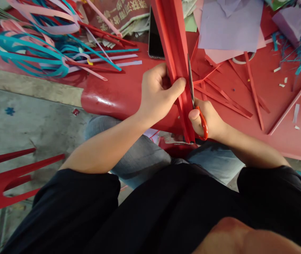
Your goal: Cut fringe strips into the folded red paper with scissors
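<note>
My left hand pinches a long folded sheet of red paper, thumb on top, just above the edge of the red table. My right hand grips red-handled scissors. Their metal blades point away from me and run along the right side of the red sheet. The paper's lower end hangs down over my lap.
Cut red strips lie on the table at right, under lilac sheets. A black phone lies behind the paper. Looped teal, pink and red strips pile at the left. More red cut paper lies on the concrete floor.
</note>
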### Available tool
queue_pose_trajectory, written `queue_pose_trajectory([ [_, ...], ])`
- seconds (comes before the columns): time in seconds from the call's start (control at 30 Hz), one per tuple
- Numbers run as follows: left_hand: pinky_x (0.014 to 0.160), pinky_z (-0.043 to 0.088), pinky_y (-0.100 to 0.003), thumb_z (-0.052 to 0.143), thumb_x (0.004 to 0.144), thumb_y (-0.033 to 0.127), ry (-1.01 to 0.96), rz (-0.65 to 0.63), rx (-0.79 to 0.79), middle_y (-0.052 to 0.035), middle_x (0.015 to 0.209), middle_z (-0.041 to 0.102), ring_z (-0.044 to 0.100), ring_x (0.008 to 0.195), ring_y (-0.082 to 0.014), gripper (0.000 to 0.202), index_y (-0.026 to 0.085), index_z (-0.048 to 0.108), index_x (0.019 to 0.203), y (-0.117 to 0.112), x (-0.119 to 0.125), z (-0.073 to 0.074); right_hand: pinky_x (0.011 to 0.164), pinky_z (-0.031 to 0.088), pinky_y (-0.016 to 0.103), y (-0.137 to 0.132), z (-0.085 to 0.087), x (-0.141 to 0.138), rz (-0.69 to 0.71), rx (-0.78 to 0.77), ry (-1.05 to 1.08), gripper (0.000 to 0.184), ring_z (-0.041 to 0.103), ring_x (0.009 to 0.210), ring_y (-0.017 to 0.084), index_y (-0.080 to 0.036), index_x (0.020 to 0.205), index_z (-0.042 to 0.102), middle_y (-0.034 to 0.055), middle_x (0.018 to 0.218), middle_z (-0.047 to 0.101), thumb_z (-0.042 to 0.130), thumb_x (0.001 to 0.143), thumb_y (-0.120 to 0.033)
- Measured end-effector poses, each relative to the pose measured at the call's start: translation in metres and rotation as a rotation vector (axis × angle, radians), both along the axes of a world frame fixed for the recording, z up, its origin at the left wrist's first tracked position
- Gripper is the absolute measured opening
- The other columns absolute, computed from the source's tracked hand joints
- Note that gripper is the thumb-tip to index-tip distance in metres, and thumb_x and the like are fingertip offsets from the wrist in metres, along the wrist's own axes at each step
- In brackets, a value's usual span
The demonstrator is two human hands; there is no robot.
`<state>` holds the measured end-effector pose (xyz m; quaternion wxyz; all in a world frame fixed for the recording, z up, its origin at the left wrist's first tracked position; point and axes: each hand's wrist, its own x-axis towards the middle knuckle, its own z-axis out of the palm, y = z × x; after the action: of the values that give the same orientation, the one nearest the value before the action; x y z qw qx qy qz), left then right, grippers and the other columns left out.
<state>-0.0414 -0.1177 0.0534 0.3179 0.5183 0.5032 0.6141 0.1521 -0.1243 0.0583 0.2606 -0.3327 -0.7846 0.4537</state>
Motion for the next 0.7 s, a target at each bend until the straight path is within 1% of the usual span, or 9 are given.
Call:
queue_pose_trajectory([
  [0.07, 0.066, 0.044, -0.042, 0.089, 0.088, 0.048, -0.004, -0.031, -0.011, -0.0008, 0.072, 0.059, 0.051, 0.071, -0.0216, 0.034, 0.030, 0.063, 0.077, -0.001, -0.001, 0.000, 0.054, 0.032, 0.033, 0.000, 0.000, 0.000, -0.006, -0.001, 0.006, 0.072, 0.040, 0.058, 0.013, -0.024, 0.081, 0.042, -0.0009, 0.066, 0.046, 0.036, 0.101, -0.093],
  [0.2, 0.066, 0.043, -0.041, 0.082, 0.088, 0.035, 0.012, -0.011, 0.028, -0.0014, 0.072, 0.060, 0.051, 0.069, -0.0207, 0.022, 0.028, 0.065, 0.077, -0.001, -0.002, 0.001, 0.053, 0.031, 0.033, 0.000, -0.001, 0.000, -0.025, 0.013, -0.011, 0.074, 0.043, 0.056, 0.013, -0.024, 0.079, 0.042, 0.0000, 0.065, 0.048, 0.035, 0.100, -0.095],
  [0.3, 0.067, 0.045, -0.041, 0.080, 0.090, 0.033, 0.022, -0.003, 0.003, -0.0009, 0.074, 0.060, 0.052, 0.071, -0.0209, 0.021, 0.029, 0.065, 0.077, -0.003, -0.001, 0.002, 0.052, 0.031, 0.034, 0.000, -0.001, 0.000, -0.033, 0.017, -0.016, 0.074, 0.042, 0.055, 0.013, -0.024, 0.077, 0.042, -0.0001, 0.064, 0.047, 0.036, 0.099, -0.095],
  [0.37, 0.068, 0.047, -0.041, 0.081, 0.089, 0.034, -0.005, -0.005, 0.025, -0.0005, 0.074, 0.061, 0.053, 0.071, -0.0208, 0.020, 0.030, 0.065, 0.077, -0.003, 0.000, 0.002, 0.052, 0.031, 0.034, 0.000, -0.001, 0.000, -0.026, 0.016, -0.019, 0.074, 0.040, 0.054, 0.013, -0.025, 0.076, 0.042, -0.0001, 0.063, 0.047, 0.037, 0.099, -0.095],
  [0.47, 0.071, 0.051, -0.041, 0.084, 0.093, 0.045, -0.080, -0.062, 0.088, -0.0013, 0.080, 0.067, 0.057, 0.074, -0.0212, 0.021, 0.030, 0.071, 0.084, 0.003, -0.003, 0.000, 0.051, 0.031, 0.034, -0.001, -0.001, 0.000, -0.011, 0.010, -0.024, 0.075, 0.040, 0.053, 0.013, -0.024, 0.074, 0.042, -0.0001, 0.061, 0.046, 0.038, 0.098, -0.095],
  [0.57, 0.082, 0.055, -0.041, 0.085, 0.095, 0.061, -0.176, -0.125, 0.118, -0.0035, 0.091, 0.069, 0.063, 0.085, -0.0223, 0.034, 0.029, 0.075, 0.098, 0.015, -0.011, -0.005, 0.050, 0.028, 0.034, -0.001, -0.002, -0.001, 0.007, 0.001, -0.040, 0.074, 0.036, 0.051, 0.012, -0.025, 0.072, 0.038, -0.0013, 0.058, 0.042, 0.039, 0.098, -0.095],
  [0.63, 0.076, 0.052, -0.039, 0.087, 0.086, 0.074, -0.213, -0.129, 0.168, -0.0020, 0.082, 0.063, 0.060, 0.078, -0.0212, 0.048, 0.029, 0.072, 0.093, 0.022, -0.017, -0.008, 0.050, 0.027, 0.034, -0.001, -0.003, -0.001, 0.019, 0.002, -0.043, 0.075, 0.033, 0.051, 0.011, -0.025, 0.072, 0.036, -0.0020, 0.058, 0.040, 0.039, 0.098, -0.095],
  [0.67, 0.074, 0.050, -0.039, 0.087, 0.087, 0.074, -0.211, -0.126, 0.155, -0.0019, 0.081, 0.062, 0.058, 0.075, -0.0211, 0.046, 0.030, 0.073, 0.092, 0.024, -0.020, -0.008, 0.050, 0.027, 0.034, -0.001, -0.003, -0.001, 0.029, 0.004, -0.039, 0.075, 0.033, 0.052, 0.011, -0.025, 0.073, 0.037, -0.0021, 0.060, 0.040, 0.039, 0.097, -0.096],
  [0.7, 0.073, 0.048, -0.040, 0.087, 0.088, 0.069, -0.187, -0.112, 0.151, -0.0019, 0.082, 0.062, 0.056, 0.074, -0.0215, 0.039, 0.032, 0.075, 0.093, 0.025, -0.022, -0.008, 0.051, 0.028, 0.034, 0.000, -0.003, -0.001, 0.046, 0.001, -0.032, 0.076, 0.034, 0.053, 0.011, -0.025, 0.074, 0.039, -0.0018, 0.061, 0.041, 0.037, 0.096, -0.098],
])
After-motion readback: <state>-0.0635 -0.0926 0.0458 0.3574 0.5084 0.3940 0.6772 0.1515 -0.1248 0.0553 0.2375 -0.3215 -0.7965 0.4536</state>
